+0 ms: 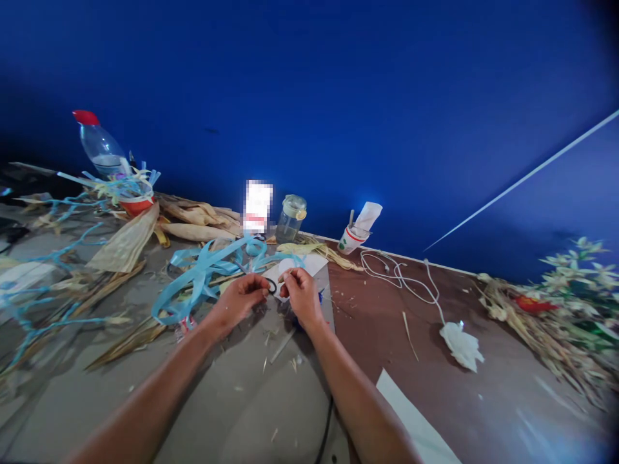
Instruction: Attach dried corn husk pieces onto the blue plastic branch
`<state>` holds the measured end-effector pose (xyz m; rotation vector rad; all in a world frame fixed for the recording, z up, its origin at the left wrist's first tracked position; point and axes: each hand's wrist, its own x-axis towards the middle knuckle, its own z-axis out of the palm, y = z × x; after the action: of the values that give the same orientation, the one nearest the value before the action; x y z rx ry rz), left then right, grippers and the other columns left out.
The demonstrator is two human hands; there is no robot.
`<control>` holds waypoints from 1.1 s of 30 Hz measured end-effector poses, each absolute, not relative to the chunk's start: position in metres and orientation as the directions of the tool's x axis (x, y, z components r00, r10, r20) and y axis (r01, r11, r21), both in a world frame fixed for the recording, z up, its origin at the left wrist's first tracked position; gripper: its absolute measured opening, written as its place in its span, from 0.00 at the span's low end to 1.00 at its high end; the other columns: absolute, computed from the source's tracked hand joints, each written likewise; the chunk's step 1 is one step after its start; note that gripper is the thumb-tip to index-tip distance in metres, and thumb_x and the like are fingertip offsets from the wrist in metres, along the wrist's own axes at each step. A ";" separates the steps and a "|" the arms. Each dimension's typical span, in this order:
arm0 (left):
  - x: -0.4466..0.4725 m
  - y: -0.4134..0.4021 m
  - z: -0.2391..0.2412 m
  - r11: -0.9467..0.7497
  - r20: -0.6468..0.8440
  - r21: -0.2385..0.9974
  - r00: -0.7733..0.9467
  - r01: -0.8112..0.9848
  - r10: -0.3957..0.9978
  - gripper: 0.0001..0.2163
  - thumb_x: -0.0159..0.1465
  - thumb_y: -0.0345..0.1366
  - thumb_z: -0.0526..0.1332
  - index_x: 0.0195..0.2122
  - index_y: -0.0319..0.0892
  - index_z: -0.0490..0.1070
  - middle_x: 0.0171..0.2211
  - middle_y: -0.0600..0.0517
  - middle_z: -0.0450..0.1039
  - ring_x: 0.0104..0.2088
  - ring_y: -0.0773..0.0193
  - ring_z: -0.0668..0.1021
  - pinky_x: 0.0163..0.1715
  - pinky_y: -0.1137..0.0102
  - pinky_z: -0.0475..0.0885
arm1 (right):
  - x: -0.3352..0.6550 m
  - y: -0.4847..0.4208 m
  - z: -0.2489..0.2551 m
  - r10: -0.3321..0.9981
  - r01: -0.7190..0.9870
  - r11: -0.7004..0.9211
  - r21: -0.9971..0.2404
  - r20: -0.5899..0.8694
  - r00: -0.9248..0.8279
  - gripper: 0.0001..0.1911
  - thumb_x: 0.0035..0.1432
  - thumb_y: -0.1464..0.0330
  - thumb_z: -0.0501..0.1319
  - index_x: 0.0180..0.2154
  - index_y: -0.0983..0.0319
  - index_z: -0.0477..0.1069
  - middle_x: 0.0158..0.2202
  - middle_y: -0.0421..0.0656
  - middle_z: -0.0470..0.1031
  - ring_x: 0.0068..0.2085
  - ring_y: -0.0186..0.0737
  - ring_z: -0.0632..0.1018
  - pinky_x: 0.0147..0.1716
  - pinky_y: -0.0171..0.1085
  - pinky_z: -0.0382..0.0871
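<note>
Blue wall (309, 96) fills all the upper part before you, and below it your work surface is of two colours: a grey part (232, 412) at the left and a brown part (377, 335) at the right. Your two hands are near each other at the middle. Your left hand (244, 298) is nearly closed, and between its thumb and fingers it has hold of a small dark ring (272, 286), which is located in the gap between your hands. Your right hand (300, 293) has its fingers bent, with the thumb close to them; whether it pinches something small, I cannot tell.

Just beside your left hand, loops of light blue ribbon (197, 278) are lying on the grey part. Behind your hands a white sheet (316, 264) is partly visible, and farther back, close to the wall, stands a clear jar (289, 222). To the right of it is a white cup (351, 241) with things standing in it. Well apart at your left there are dry husks (196, 232) and a bottle with red cap (100, 145), which leans. At your far right you have pale flowers (578, 287) with green leaves.
</note>
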<state>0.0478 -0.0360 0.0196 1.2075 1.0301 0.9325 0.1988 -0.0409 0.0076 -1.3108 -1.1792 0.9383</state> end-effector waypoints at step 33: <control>0.048 -0.036 0.011 0.265 -0.243 0.964 0.342 -0.019 0.908 0.14 0.43 0.38 0.68 0.31 0.38 0.74 0.20 0.55 0.68 0.19 0.71 0.68 0.19 0.75 0.58 | 0.206 -0.046 0.022 0.981 0.404 0.180 -0.897 0.196 -0.003 0.16 0.56 0.62 0.54 0.19 0.60 0.66 0.13 0.37 0.63 0.20 0.34 0.66 0.22 0.32 0.57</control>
<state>0.0477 -0.0363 0.0109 1.1157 1.0235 0.8027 0.2063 -0.0458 0.0219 -1.3669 -1.5599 0.8099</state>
